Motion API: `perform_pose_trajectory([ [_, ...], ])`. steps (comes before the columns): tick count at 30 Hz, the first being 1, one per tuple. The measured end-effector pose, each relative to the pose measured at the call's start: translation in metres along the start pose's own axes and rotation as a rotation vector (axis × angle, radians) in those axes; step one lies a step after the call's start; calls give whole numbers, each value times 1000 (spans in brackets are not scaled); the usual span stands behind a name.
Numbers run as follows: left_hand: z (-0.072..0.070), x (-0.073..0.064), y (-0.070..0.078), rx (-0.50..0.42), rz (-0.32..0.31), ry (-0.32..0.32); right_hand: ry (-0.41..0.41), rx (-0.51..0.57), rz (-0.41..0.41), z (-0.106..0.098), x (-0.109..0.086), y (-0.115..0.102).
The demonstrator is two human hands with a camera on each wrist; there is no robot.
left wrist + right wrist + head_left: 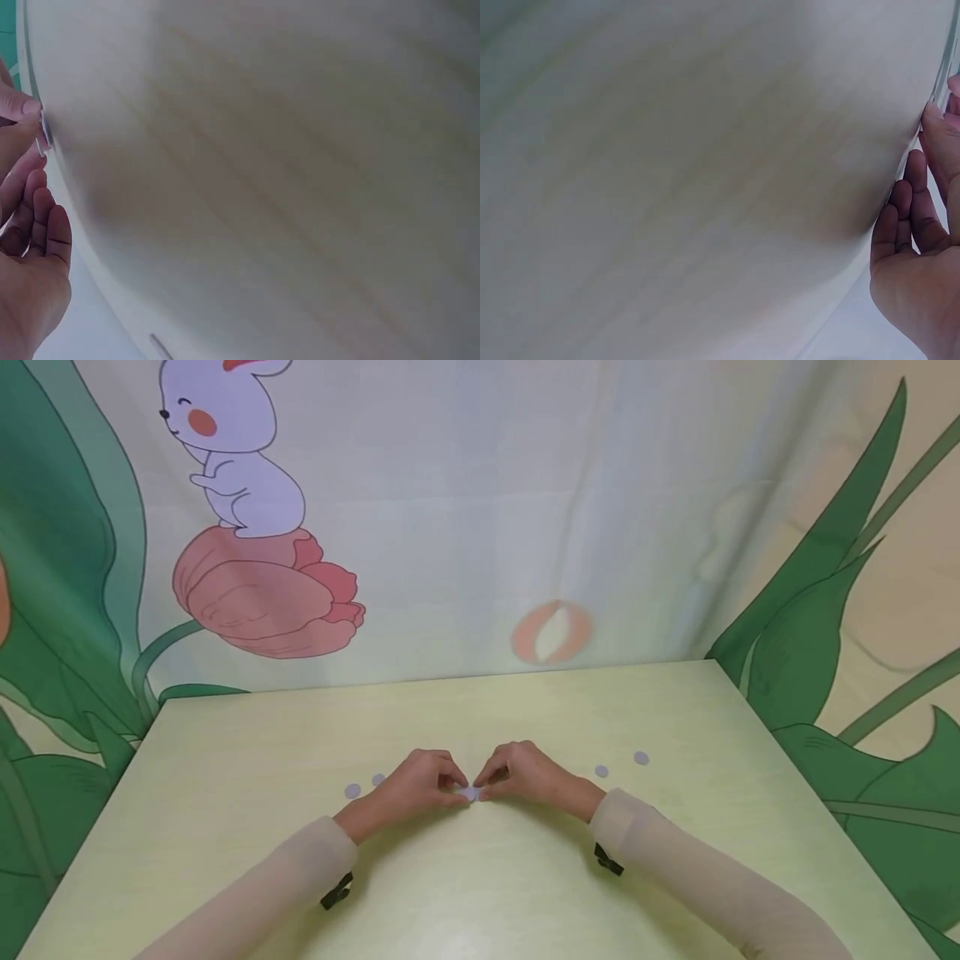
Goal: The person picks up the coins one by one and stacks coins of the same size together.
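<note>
Near the middle of the table, both hands meet fingertip to fingertip over small pale lilac discs. My left hand pinches a thin disc between thumb and fingers. My right hand comes from the other side and pinches at a disc right beside it, seen nearly edge-on in the left wrist view. In the right wrist view the right fingers hide the discs. The lower fingers of both hands are loosely curled.
Two more discs lie left of the left hand, one partly behind it. Another pair, with one disc nearer the right wrist and one disc farther out, lies on the right. A printed curtain hangs behind the table's far edge.
</note>
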State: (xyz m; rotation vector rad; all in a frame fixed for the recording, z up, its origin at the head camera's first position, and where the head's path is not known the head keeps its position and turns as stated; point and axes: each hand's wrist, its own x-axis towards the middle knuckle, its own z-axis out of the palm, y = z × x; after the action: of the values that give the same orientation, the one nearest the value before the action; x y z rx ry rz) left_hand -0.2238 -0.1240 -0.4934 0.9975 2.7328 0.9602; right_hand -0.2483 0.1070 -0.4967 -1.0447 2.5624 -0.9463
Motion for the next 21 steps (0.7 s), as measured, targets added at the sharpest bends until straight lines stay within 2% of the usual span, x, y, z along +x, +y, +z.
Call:
perform_pose_trajectory([
  [7,8,1,-2,-30,-35,12,-6,25,-11,-2,-2,-4],
  [12,10,2,3,-60,-41,28,-2,36,14,-3,-3,-4],
  [14,11,0,4,-79,-61,37,-1,35,17,-2,-3,-4],
  [21,16,-5,10,-118,-197,105,2,36,-7,-1,-3,-5],
])
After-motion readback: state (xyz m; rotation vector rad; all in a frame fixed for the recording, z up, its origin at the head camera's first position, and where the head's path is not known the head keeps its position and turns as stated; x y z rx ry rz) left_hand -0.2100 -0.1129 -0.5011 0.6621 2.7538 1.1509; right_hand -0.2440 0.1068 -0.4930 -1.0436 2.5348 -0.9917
